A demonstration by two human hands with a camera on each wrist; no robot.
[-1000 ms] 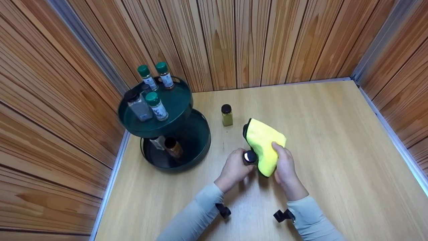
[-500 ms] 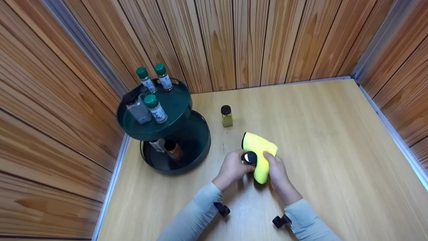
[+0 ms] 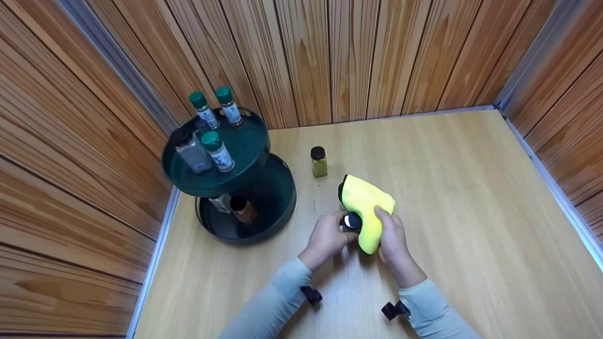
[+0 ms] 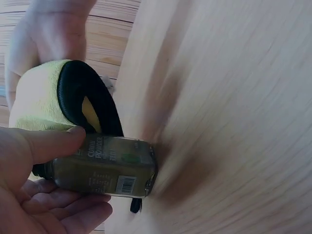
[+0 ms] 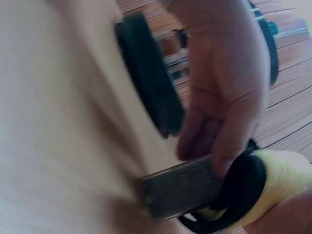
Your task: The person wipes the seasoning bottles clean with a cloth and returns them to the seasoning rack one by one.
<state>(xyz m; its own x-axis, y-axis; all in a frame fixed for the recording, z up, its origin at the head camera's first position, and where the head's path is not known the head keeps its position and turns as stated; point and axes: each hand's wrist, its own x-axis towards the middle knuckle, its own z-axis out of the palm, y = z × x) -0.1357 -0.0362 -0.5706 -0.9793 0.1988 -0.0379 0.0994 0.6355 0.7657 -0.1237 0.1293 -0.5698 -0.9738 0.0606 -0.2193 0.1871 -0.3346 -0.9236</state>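
My left hand (image 3: pixel 326 238) grips a square spice jar (image 4: pixel 117 165) by its upper part, near the black cap (image 3: pixel 351 221). In the left wrist view its label reads cumin powder, and the jar's base points toward the wooden table. My right hand (image 3: pixel 395 240) holds a folded yellow cloth (image 3: pixel 365 200) with black edging, thumb on top. The cloth lies against the jar's side, and its black edge (image 4: pixel 100 100) bends round next to the jar. Under the cloth, most of the right fingers are hidden in the head view.
A dark green two-tier round rack (image 3: pixel 254 165) stands at the left. Several green-capped jars (image 3: pixel 220 153) and a black-capped jar (image 3: pixel 193 153) are on its top tier. A brown jar (image 3: pixel 243 212) sits below. Another black-capped jar (image 3: pixel 319 165) stands on the table (image 3: pixel 471 197). Wooden walls enclose the back and sides.
My right hand and the cloth came toward me and left, then moved partway back away from me along the jar. The left hand keeps its grip, nearly still.
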